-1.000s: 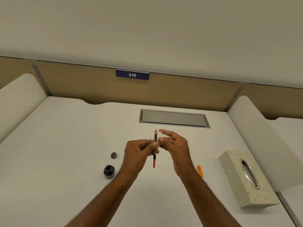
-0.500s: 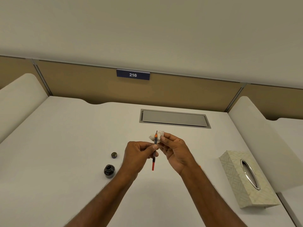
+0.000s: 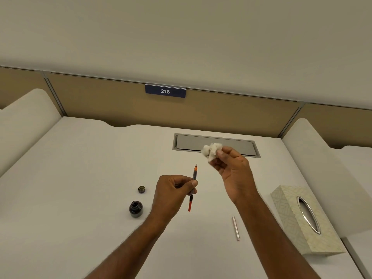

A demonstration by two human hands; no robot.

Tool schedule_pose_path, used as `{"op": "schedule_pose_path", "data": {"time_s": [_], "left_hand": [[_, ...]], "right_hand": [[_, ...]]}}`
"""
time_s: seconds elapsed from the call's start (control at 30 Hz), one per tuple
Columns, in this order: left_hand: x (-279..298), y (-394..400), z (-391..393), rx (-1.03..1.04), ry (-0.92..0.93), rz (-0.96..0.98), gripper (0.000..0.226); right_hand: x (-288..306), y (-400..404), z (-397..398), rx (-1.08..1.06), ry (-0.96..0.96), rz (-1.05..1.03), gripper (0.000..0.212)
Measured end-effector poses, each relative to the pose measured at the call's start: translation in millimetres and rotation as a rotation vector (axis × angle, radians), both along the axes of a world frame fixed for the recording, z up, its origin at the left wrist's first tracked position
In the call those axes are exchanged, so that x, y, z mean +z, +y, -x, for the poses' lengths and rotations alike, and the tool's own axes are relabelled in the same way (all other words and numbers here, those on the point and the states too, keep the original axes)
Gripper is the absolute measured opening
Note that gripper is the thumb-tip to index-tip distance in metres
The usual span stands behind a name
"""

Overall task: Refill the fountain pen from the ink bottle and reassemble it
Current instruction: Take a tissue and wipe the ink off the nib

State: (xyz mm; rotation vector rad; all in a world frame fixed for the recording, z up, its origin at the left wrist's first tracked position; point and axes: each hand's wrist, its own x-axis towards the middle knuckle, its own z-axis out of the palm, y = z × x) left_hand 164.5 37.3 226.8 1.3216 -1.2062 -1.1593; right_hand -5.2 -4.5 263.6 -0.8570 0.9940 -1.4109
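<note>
The left hand is pinching the pen nib-up, likely against drips, while the right hand is holding a tissue clear.

Left hand pinches pen section nib-up; right hand at 1 o'clock holds crumpled tissue; open ink bottle at 9 on counter.

Pen section: orange grip, red converter, nib up, near-upright, held above desk centre. Ink bottle: dark, uncapped, upright, left of centre; cap just behind it. Silver barrel lies toward front-right.
</note>
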Motion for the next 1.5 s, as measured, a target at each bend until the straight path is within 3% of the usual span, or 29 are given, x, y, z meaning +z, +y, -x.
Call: {"op": "schedule_pose_path", "data": {"time_s": [0.2, 0.33, 0.5, 0.57, 0.67, 0.8, 0.87, 0.97, 1.1, 1.23, 1.33, 1.5], "left_hand": [[-4, -3, 1, 0.005, -0.047, 0.044, 0.006], [-8, -4, 3, -0.003, -0.077, 0.045, 0.003], [-11, -3, 4, -0.019, -0.12, 0.014, 0.008], [-12, -2, 5, -0.021, -0.12, -0.006, 0.01], [-11, 0, 5, -0.014, -0.072, -0.021, 0.006], [-10, 0, 1, 0.012, -0.035, -0.016, 0.01], [-10, -1, -1, 0.021, -0.051, -0.01, 0.011], [-10, -2, -1, 0.024, -0.052, 0.01, 0.009], [-12, -2, 3, -0.001, -0.11, 0.027, 0.007], [-13, 0, 6, -0.023, -0.132, -0.004, 0.009], [-13, 3, 6, -0.021, -0.097, -0.008, 0.008], [-9, 3, 4, -0.012, -0.062, 0.008, 0.01]], "right_hand": [[-14, 20, -19, 0.03, 0.39, 0.076, 0.008], [-27, 23, -31, -0.137, 0.614, 0.145, 0.008], [-42, 19, -34, -0.365, 1.036, 0.452, 0.011], [-44, 14, -33, -0.409, 1.098, 0.502, 0.013], [-35, 9, -29, -0.376, 0.915, 0.403, 0.006], [-13, 4, -14, -0.196, 0.247, 0.065, 0.007], [-10, 9, -12, -0.111, 0.268, 0.067, 0.008], [-19, 25, -23, -0.076, 0.492, 0.192, 0.005], [-38, 28, -30, -0.231, 0.883, 0.34, 0.012], [-44, 18, -30, -0.363, 1.086, 0.489, 0.015], [-37, 9, -23, -0.396, 0.94, 0.441, 0.008], [-36, -2, -9, -0.183, 0.35, -0.013, 0.011]]}}
